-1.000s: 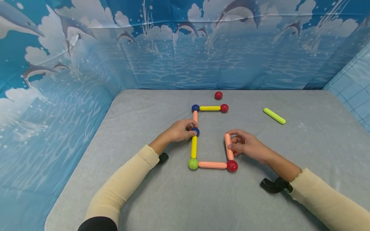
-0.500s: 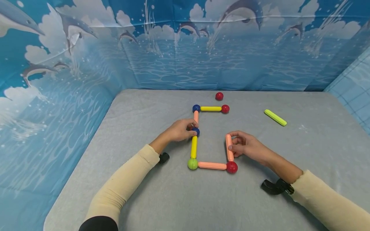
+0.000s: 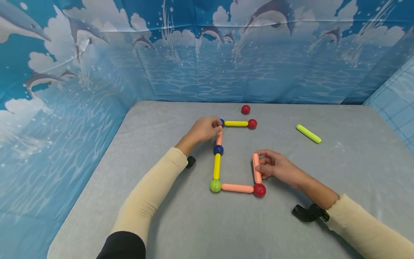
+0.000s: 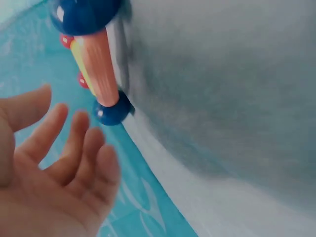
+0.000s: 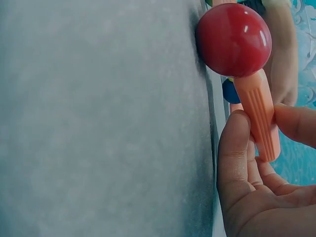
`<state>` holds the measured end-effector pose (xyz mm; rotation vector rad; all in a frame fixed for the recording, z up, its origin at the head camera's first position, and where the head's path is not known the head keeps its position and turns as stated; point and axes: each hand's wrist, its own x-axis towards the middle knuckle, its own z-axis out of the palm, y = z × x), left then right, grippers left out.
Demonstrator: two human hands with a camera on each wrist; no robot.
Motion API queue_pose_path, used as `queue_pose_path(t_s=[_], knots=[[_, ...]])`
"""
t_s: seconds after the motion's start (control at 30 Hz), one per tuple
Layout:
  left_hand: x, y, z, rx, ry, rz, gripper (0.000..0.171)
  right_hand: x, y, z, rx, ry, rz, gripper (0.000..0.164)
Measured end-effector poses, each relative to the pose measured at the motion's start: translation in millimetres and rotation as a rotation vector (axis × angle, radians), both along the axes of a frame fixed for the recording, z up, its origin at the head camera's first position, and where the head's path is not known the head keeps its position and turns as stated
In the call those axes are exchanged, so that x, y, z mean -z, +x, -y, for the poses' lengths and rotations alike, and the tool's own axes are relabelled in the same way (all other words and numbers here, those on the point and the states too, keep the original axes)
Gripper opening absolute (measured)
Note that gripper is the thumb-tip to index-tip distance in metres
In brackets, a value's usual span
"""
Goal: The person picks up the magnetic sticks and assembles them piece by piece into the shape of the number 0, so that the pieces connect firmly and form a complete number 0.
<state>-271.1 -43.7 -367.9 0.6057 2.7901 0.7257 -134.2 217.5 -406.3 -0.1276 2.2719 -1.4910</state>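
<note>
A chain of magnetic sticks and balls lies on the grey table. My right hand [image 3: 273, 166] pinches a salmon stick [image 5: 259, 113] between thumb and fingers; its near end meets a red ball [image 3: 260, 190]. From there a second salmon stick [image 3: 237, 188] runs left to a green ball [image 3: 215, 186]. A yellow stick [image 3: 217, 167], a blue ball [image 3: 218, 149] and another salmon stick [image 3: 219, 138] lead away to the far blue ball [image 4: 112, 112]. My left hand [image 3: 204, 129] is beside that ball, its fingers parted and relaxed in the left wrist view.
Off the far blue ball, a yellow stick [image 3: 236, 123] reaches right to a red ball [image 3: 252, 124]. Behind it sits a loose red ball [image 3: 245, 109]. A loose yellow-green stick [image 3: 308, 134] lies at the right. A dolphin-print curtain [image 3: 207, 72] hangs behind the table.
My left hand has left the middle blue ball and moved away from me to the far blue ball. My right hand keeps its pinch on the salmon stick, nearly still.
</note>
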Motion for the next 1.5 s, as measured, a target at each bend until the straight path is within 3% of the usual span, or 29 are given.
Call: queue_pose_path(t_s=[0.17, 0.4, 0.53, 0.73, 0.87, 1.13, 1.5], knots=[[-0.1, -24.2, -18.8, -0.045, -0.065, -0.166, 0.031, -0.1, 0.2, 0.4, -0.013, -0.005, 0.006, 0.060], [5.0, -47.8, -39.8, 0.063, -0.248, -0.240, 0.040, -0.2, 1.7, -2.4, -0.012, -0.015, 0.012, 0.060], [5.1, -52.9, -52.5, 0.106, -0.346, -0.252, 0.045, 0.0, 1.6, -3.0, -0.015, -0.012, 0.015, 0.061], [-2.3, -49.5, -73.5, 0.165, -0.447, -0.315, 0.049, -0.3, -0.4, -2.6, -0.024, -0.007, 0.027, 0.063], [-6.1, -44.8, -86.7, 0.216, -0.489, -0.312, 0.050, -0.4, -0.7, -3.3, -0.028, -0.004, 0.030, 0.062], [-10.6, -44.2, -96.8, 0.246, -0.562, -0.292, 0.051, 0.3, -1.5, -3.9, -0.038, -0.028, 0.050, 0.063], [-18.2, -52.2, -102.0, 0.272, -0.646, -0.159, 0.060, 0.5, -0.6, -5.6, -0.045, -0.029, 0.052, 0.061]])
